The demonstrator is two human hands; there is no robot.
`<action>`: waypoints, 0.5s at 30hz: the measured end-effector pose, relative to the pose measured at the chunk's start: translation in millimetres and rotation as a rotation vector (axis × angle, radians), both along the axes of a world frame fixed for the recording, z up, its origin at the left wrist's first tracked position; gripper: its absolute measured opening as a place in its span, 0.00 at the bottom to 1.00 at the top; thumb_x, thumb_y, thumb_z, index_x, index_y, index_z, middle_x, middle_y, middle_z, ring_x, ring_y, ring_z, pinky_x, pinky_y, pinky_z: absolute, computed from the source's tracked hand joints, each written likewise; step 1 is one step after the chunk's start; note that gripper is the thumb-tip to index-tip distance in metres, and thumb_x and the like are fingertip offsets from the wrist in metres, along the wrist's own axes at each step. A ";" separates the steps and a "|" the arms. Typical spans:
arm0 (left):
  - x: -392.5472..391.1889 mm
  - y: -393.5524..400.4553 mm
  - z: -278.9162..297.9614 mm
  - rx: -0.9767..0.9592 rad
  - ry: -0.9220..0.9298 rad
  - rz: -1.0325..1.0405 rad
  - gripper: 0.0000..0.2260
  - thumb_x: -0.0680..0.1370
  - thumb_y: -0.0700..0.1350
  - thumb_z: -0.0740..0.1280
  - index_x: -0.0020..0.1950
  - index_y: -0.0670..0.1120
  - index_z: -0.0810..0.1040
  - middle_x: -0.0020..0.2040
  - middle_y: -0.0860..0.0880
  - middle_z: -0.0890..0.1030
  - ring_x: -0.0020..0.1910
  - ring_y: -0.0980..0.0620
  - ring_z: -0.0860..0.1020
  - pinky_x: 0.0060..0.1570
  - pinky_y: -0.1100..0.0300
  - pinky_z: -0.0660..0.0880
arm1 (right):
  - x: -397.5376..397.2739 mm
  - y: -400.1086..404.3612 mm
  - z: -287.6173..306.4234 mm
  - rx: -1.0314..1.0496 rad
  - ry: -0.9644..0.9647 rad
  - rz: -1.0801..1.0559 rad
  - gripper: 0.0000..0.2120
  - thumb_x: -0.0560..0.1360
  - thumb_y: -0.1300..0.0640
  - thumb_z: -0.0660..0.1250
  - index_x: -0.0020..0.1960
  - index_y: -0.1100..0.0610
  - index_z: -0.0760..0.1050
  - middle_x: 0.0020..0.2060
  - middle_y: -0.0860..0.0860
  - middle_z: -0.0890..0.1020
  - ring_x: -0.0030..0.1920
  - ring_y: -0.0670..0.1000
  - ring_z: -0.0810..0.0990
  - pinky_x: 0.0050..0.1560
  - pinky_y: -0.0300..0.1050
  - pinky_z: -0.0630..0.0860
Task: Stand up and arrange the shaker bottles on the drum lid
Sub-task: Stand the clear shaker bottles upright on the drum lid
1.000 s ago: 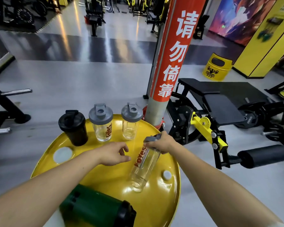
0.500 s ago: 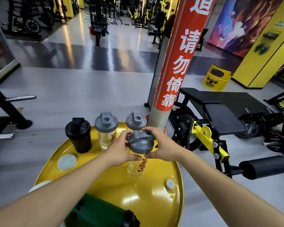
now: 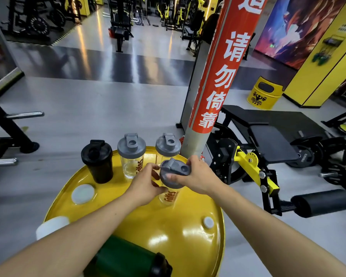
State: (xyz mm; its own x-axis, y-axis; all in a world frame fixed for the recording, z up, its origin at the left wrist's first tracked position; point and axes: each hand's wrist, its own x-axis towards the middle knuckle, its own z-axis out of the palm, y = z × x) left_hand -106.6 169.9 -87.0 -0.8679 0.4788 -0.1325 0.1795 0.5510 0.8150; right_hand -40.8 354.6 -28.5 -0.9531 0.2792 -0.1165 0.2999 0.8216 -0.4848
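Note:
A clear shaker bottle with a grey lid (image 3: 171, 194) stands upright on the yellow drum lid (image 3: 168, 232). My right hand (image 3: 196, 175) grips its lid from the right and my left hand (image 3: 146, 183) holds it from the left. Along the far rim stand a black shaker (image 3: 98, 160), a clear grey-lidded shaker (image 3: 131, 154) and a second clear grey-lidded shaker (image 3: 168, 145). A dark green shaker (image 3: 126, 258) lies on its side at the near edge, partly hidden by my left forearm.
A red and grey pillar (image 3: 214, 86) rises just behind the drum. A black and yellow gym machine (image 3: 254, 162) stands to the right. A white cap (image 3: 82, 193) and a small grey plug (image 3: 208, 222) sit in the lid. A white object (image 3: 50, 226) shows at the lid's left edge.
The clear shaker went from tilted in my right hand to upright on the lid. My left hand came off the lid and joined on the bottle. My right hand now covers its cap.

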 end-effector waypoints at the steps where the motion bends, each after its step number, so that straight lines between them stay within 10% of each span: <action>1: -2.4 -3.2 -0.5 0.017 -0.034 -0.014 0.30 0.69 0.46 0.80 0.66 0.51 0.69 0.55 0.54 0.79 0.47 0.53 0.83 0.51 0.50 0.81 | 0.9 2.8 2.0 -0.019 -0.025 0.007 0.37 0.60 0.25 0.72 0.53 0.52 0.67 0.47 0.47 0.75 0.46 0.48 0.76 0.39 0.43 0.73; 6: -8.3 -6.3 4.9 0.080 -0.112 -0.050 0.21 0.76 0.38 0.69 0.67 0.52 0.73 0.61 0.55 0.79 0.56 0.51 0.80 0.56 0.49 0.80 | 2.5 6.4 7.1 -0.003 -0.093 0.170 0.55 0.61 0.33 0.77 0.78 0.47 0.54 0.72 0.50 0.67 0.69 0.54 0.71 0.65 0.49 0.74; 15: -6.9 2.2 10.9 0.104 -0.133 -0.086 0.23 0.78 0.40 0.68 0.73 0.51 0.72 0.64 0.54 0.78 0.56 0.54 0.78 0.51 0.61 0.77 | -3.7 8.6 7.8 0.039 -0.106 0.246 0.52 0.66 0.39 0.78 0.80 0.47 0.53 0.73 0.51 0.69 0.71 0.54 0.70 0.67 0.47 0.70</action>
State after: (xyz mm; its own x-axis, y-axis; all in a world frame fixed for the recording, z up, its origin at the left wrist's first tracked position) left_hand -113.5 172.1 -76.1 -0.8015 0.5672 -0.1894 0.1092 0.4502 0.8862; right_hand -44.6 363.2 -20.7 -0.9759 0.0470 -0.2130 0.1364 0.8935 -0.4279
